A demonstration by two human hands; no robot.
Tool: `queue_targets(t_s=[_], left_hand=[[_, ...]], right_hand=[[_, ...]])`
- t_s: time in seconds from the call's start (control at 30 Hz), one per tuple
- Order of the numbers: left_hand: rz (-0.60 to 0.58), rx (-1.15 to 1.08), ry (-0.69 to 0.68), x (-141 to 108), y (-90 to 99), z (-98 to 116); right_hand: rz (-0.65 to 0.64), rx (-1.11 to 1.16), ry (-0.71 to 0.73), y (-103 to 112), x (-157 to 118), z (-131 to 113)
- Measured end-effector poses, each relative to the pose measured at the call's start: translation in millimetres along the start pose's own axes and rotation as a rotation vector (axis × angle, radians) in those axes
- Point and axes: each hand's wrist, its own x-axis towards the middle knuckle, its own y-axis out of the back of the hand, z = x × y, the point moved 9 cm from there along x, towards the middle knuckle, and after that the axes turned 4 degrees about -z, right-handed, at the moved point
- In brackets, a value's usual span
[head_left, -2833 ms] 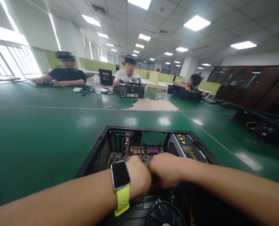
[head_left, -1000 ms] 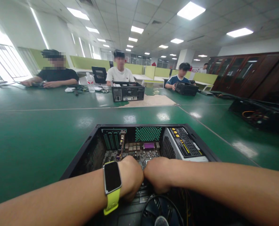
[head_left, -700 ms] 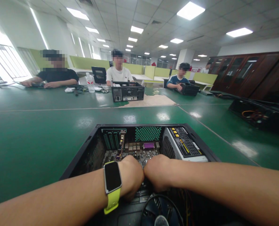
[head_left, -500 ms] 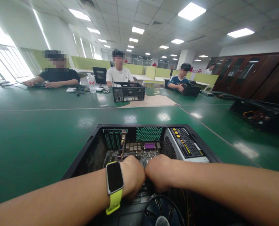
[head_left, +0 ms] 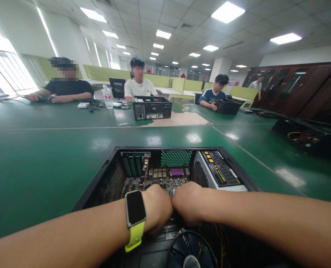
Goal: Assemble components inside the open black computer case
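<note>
Open PC case sits on green bench, toward wearer's edge, approx mid; near edge of bench itself out of view. Both hands down inside it.

L hand: fingers curled under, tips hidden, can't tell if gripping. Watch w/ yellow-green strap on that wrist. R hand: same, loose fist shape, back of hand up, tips hidden, grip unknown. Hands side by side, touching or nearly, can't tell which.

Circuit board just beyond hands, purple port at its far end, upright card to the L. PSU w/ yellow-marked label in far R corner of case, fwd of R forearm. Black fan on wearer's side of hands, partly cut off by frame; thin wires to its R, dark there.

Far edge of bench: person in dark top near L end; person in white top mid, behind 2nd case, bottle L of it; person in blue top further R, one hand on 3rd case.
</note>
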Motion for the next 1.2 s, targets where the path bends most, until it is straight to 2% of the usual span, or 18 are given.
queue_targets(t_s=[0.07,0.23,0.4,0.7,0.9,1.2], left_hand=[[0.03,0.0,-0.012,3.8,-0.3,1.3],[0.097,0.004,-0.013,5.4,1.0,2.8],[0.037,-0.004,-0.032,4.2,-2.7,4.9],[0.058,-0.004,0.01,10.5,-4.9,2.3],[0.092,-0.02,0.0,5.4,-1.1,3.8],[0.044,-0.041,0.068,-6.5,4.1,0.3]], right_hand=[[-0.058,-0.039,0.007,-6.1,1.7,-1.2],[-0.079,-0.061,0.005,-7.7,3.4,-1.2],[-0.087,-0.069,0.008,-6.3,3.2,-2.3],[-0.065,-0.015,0.001,-4.0,4.0,-2.9],[-0.056,-0.022,-0.002,-1.3,1.3,-3.7],[0.01,-0.015,0.034,4.6,-4.5,-7.6]])
